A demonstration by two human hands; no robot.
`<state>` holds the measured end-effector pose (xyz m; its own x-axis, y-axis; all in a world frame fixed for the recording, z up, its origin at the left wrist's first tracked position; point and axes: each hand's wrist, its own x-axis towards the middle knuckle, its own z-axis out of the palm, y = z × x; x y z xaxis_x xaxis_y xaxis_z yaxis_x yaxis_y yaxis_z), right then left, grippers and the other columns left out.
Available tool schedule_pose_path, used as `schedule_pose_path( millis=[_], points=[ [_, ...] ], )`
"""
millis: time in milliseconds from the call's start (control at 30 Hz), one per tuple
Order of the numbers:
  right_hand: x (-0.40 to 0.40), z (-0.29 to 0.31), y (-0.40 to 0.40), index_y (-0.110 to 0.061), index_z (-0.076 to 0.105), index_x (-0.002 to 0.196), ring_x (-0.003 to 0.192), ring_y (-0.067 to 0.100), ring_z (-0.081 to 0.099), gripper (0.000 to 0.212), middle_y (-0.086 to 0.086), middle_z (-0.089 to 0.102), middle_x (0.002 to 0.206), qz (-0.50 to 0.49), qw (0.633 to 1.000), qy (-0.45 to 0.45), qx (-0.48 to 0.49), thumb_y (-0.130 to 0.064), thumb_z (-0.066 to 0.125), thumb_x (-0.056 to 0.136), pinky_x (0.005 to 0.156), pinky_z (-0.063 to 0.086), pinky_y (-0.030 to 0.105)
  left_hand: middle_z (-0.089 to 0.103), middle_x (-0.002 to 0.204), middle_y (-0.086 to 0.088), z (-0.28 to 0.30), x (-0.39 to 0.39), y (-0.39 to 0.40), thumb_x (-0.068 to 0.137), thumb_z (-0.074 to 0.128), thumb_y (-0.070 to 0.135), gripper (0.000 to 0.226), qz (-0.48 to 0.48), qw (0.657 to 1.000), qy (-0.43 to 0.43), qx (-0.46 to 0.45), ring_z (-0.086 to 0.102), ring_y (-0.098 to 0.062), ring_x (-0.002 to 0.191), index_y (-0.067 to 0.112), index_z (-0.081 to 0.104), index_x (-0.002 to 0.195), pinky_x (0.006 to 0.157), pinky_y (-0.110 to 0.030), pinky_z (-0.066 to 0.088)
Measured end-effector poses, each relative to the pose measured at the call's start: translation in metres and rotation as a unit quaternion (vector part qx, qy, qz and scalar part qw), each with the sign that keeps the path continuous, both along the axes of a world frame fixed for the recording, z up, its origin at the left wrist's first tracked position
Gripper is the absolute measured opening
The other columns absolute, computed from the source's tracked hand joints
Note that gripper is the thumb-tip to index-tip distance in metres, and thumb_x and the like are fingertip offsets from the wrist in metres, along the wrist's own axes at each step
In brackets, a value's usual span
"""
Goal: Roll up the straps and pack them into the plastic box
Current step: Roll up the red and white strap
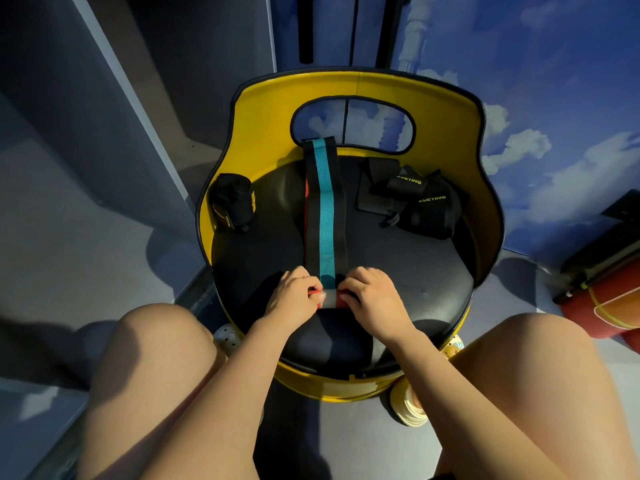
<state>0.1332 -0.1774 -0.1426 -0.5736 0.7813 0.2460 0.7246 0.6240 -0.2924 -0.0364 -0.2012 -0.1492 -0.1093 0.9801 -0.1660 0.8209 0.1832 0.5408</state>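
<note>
Left hand (296, 292) and right hand (372, 294) pinch the near end of the teal-striped strap (325, 216), fingers curled on its first fold. Strap lies flat up the chair seat (398, 265). Risk: uneven pressure skews the roll, telescoping it.

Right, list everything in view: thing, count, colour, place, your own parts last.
chair: one, yellow shell, black seat, centre.
striped strap: one, black with teal stripe, red showing at near end, flat along the seat, near end started into a roll.
rolled wrap: one, black with yellow label, seat's left edge.
loose wraps: a pile, count unclear, black with yellow lettering, seat's right rear.
red roll: one, floor at right.
plastic box: none visible.
left hand: pinches the strap's near end.
right hand: pinches it too.
</note>
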Motion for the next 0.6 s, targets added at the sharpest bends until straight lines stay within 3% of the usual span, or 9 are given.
schedule_pose_path(
  millis=[133, 300, 400, 500, 600],
  points=[
    [0.002, -0.001, 0.000, -0.014, 0.066, 0.105, 0.097, 0.022, 0.056, 0.034, 0.003, 0.061, 0.110, 0.039, 0.997, -0.059, -0.036, -0.029, 0.074, 0.075, 0.083, 0.050, 0.034, 0.051, 0.114, 0.001, 0.000, -0.001, 0.006, 0.092, 0.055, 0.024, 0.018, 0.006, 1.000, -0.004, -0.020, 0.044, -0.017, 0.111, 0.017, 0.064, 0.106, 0.083, -0.026, 0.038],
    [0.000, -0.005, 0.003, -0.015, 0.069, 0.104, 0.106, 0.024, 0.059, 0.035, 0.001, 0.066, 0.107, 0.044, 0.995, -0.094, 0.007, -0.027, 0.076, 0.072, 0.094, 0.048, 0.038, 0.053, 0.106, 0.003, 0.006, 0.002, 0.003, 0.092, 0.055, 0.025, 0.013, 0.002, 1.000, -0.002, 0.004, 0.045, -0.015, 0.105, 0.022, 0.056, 0.104, 0.077, -0.027, 0.042],
    [-0.001, -0.005, 0.004, -0.013, 0.064, 0.117, 0.100, 0.025, 0.059, 0.036, 0.005, 0.064, 0.112, 0.032, 0.996, -0.080, -0.035, -0.025, 0.066, 0.084, 0.087, 0.048, 0.034, 0.052, 0.109, 0.002, 0.005, 0.004, -0.001, 0.091, 0.056, 0.021, 0.009, 0.006, 0.999, 0.019, 0.027, 0.047, -0.016, 0.107, 0.021, 0.057, 0.101, 0.080, -0.027, 0.046],
    [-0.003, -0.006, 0.006, -0.013, 0.051, 0.132, 0.109, 0.024, 0.050, 0.041, 0.005, 0.054, 0.128, 0.022, 0.994, -0.062, -0.090, -0.025, 0.053, 0.093, 0.095, 0.044, 0.031, 0.051, 0.115, 0.002, 0.002, 0.003, -0.003, 0.092, 0.056, 0.021, 0.014, -0.002, 0.998, 0.034, 0.049, 0.048, -0.015, 0.110, 0.018, 0.060, 0.104, 0.084, -0.025, 0.047],
    [-0.003, -0.007, 0.010, -0.014, 0.047, 0.134, 0.114, 0.024, 0.048, 0.041, 0.003, 0.051, 0.131, 0.019, 0.991, -0.066, -0.114, -0.027, 0.050, 0.095, 0.099, 0.040, 0.031, 0.047, 0.120, 0.003, 0.005, 0.002, -0.006, 0.089, 0.060, 0.031, 0.029, -0.017, 0.999, 0.025, 0.029, 0.047, -0.015, 0.113, 0.019, 0.058, 0.115, 0.091, -0.029, 0.046]
  ],
)
